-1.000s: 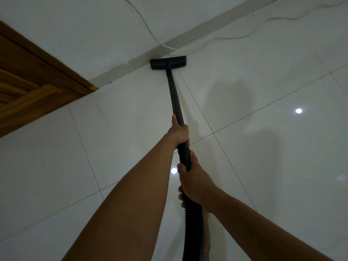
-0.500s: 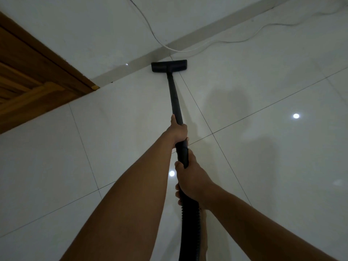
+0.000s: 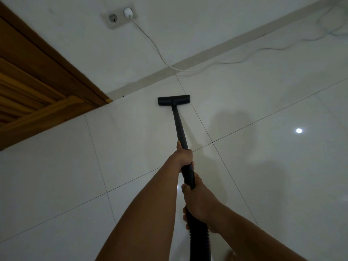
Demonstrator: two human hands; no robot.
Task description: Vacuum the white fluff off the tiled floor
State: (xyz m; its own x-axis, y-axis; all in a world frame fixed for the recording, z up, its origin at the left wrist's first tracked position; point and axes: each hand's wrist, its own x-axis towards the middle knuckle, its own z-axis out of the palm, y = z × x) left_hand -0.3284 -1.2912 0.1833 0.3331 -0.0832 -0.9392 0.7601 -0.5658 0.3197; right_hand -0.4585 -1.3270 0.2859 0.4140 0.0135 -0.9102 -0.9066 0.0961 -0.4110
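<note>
Grips the black wand [image 3: 178,125] two-handed: left hand [image 3: 184,155] wrapped round the tube nearer the head, right hand [image 3: 200,201] curled round the thicker end just above the ribbed hose [image 3: 199,243]. Rests the floor head [image 3: 173,100] flat on the tiled floor [image 3: 56,176], near the skirting [image 3: 226,46] but apart from it. Shows no white fluff anywhere in view; cannot tell its place, white on pale tile in dim light, so could easily pass over some. Risks, with a push further forward and to the right, catching the white cord [image 3: 148,39] trailing along the floor beside the skirting, sucking it against the head or tugging the plug [image 3: 128,11] out of the wall socket [image 3: 113,17]. Risks also knocking the head against the skirting.
</note>
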